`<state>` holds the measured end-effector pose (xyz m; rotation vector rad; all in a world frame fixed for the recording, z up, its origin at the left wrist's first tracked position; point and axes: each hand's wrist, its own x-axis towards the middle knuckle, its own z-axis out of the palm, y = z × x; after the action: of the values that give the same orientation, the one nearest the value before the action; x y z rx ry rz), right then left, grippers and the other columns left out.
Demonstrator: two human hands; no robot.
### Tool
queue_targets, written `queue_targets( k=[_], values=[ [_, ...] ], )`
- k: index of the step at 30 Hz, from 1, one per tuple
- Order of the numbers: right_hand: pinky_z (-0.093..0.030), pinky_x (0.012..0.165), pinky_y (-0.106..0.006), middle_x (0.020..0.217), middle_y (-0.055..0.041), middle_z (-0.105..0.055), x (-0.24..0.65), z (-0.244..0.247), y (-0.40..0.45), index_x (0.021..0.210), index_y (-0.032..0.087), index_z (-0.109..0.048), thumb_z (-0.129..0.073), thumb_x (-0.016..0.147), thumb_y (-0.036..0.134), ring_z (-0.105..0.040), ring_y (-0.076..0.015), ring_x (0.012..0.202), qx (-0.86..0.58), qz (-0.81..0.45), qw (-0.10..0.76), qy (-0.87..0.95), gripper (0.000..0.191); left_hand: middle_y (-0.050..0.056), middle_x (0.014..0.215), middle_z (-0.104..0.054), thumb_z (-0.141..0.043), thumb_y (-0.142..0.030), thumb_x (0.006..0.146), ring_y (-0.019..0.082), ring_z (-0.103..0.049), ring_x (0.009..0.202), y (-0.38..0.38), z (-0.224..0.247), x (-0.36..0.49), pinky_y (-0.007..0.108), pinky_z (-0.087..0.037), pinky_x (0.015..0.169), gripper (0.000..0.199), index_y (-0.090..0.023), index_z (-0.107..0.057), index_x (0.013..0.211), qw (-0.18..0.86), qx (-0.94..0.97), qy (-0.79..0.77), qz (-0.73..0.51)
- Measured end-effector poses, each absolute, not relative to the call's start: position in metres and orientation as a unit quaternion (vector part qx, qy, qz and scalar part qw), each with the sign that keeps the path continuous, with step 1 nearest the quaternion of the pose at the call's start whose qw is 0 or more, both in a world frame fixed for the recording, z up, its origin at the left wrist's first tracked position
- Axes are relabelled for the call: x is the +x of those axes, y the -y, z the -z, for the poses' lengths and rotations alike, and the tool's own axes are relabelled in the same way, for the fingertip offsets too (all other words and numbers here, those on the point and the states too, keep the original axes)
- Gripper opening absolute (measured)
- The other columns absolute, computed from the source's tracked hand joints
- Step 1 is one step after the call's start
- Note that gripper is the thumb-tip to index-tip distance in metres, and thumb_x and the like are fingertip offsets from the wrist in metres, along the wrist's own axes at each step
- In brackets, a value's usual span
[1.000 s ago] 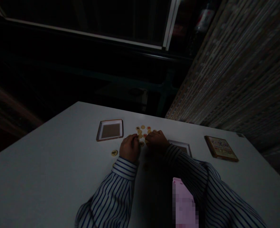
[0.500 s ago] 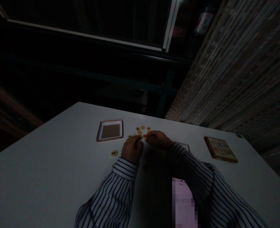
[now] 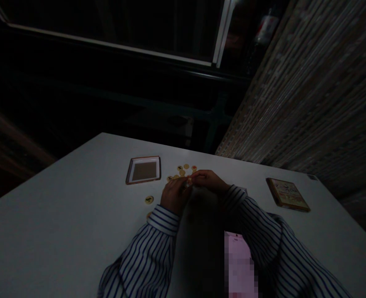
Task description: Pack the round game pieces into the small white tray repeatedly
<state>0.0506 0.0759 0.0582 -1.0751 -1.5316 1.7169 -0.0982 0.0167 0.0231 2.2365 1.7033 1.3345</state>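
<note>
The left hand (image 3: 174,195) and right hand (image 3: 210,181) are working close together, fingers curled, beside Chinese chess pieces (image 3: 182,173) scattered on a white surface (image 3: 61,231); the dim view is not revealing whether either grip is holding one. A shallow tray (image 3: 144,170) is lying left of the pieces.

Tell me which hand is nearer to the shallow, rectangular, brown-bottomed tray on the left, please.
Left. The left hand is right of the tray and nearer the camera; the right hand is farther right.
</note>
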Motion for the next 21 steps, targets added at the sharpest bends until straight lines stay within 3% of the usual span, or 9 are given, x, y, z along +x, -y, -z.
queue_targets(
  k=[16,21],
  values=[
    [-0.043,0.059,-0.023,0.064,0.0012,-0.062,0.056,-0.063,-0.074,0.074,0.013,-0.062,-0.066,0.06,0.03,-0.054,-0.0082,0.058,-0.385,-0.623,0.283,0.619,0.023,0.006,0.09,-0.065,-0.05,-0.031,0.078,0.018,-0.058,0.085,-0.014,-0.026,-0.095,0.032,-0.046,0.077,0.021,-0.019,-0.058,0.094,0.011,0.714,-0.538,-0.448],
    [-0.044,0.063,-0.025,0.073,-0.0014,-0.065,0.061,-0.07,-0.074,0.074,0.014,-0.062,-0.065,0.061,0.03,-0.057,-0.0095,0.063,-0.389,-0.617,0.307,0.611,0.022,0.006,0.089,-0.064,-0.052,-0.026,0.076,0.017,-0.057,0.084,-0.016,-0.023,-0.094,0.031,-0.046,0.077,0.02,-0.018,-0.058,0.092,0.003,0.716,-0.524,-0.461]
  ],
)
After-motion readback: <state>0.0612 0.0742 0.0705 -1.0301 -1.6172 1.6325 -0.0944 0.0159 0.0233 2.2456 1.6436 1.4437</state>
